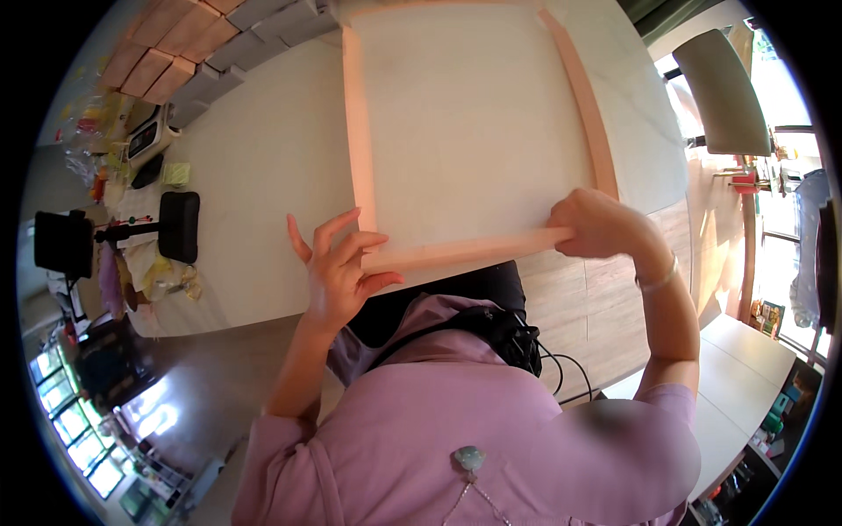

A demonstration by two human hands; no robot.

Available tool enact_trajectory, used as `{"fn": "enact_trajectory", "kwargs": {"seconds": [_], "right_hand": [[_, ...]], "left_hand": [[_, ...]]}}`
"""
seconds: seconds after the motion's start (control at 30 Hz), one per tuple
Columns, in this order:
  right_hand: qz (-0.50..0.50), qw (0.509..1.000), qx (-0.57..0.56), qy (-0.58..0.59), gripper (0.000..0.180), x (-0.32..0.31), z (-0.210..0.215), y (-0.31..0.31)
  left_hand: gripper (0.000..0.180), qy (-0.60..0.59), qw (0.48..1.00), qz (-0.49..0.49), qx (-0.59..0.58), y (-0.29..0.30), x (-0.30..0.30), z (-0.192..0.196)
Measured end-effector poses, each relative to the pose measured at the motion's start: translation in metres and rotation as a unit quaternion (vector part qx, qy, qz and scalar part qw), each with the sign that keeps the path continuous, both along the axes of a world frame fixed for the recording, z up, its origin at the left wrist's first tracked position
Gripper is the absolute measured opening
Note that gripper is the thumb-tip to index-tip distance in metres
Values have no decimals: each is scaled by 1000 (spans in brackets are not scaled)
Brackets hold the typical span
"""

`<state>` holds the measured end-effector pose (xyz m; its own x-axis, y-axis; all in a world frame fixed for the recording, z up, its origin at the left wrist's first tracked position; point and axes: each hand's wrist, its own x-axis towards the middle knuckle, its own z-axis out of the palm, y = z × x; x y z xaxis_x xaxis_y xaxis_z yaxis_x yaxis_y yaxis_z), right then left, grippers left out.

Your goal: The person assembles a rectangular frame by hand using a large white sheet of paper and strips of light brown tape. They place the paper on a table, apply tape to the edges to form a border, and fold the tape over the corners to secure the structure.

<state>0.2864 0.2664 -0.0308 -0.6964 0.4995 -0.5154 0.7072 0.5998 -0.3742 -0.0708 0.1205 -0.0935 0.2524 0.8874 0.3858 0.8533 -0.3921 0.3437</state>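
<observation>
A large rectangle edged by pale peach strips lies on the white table, with a plain white surface (474, 123) inside it. The near strip (465, 250) runs between my hands, along the table's front edge. My left hand (333, 263) is at the near left corner, fingers spread, its thumb and forefinger on either side of the strip's end. Whether they press on it is hard to tell. At the near right corner my right hand (605, 226) is closed around the other end of that strip; its fingertips are hidden. The left strip (358, 131) and right strip (586, 96) stretch away toward the far side.
Stacked peach boxes (180, 31) and grey boxes (263, 35) stand at the far left. Along the left edge are a white device with a dark display (145, 138), a yellow notepad (176, 174) and a black stand (179, 226). A chair (721, 92) is at the right.
</observation>
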Motion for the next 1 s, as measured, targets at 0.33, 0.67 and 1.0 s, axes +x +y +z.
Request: {"fn": "enact_trajectory", "kwargs": {"seconds": [0.33,0.67,1.0], "right_hand": [[-84,973,163,143,48,-33,5,-41],[23,794,451,406,30,-107,-38,-85],[3,855,320,408,22,-116,-39,-77]], "left_hand": [[51,-61,997,30,38,3,1,-10],[50,-94,994,20,44,6,4,-10],[50,-158,986,-27,43,8,0,-18]]}}
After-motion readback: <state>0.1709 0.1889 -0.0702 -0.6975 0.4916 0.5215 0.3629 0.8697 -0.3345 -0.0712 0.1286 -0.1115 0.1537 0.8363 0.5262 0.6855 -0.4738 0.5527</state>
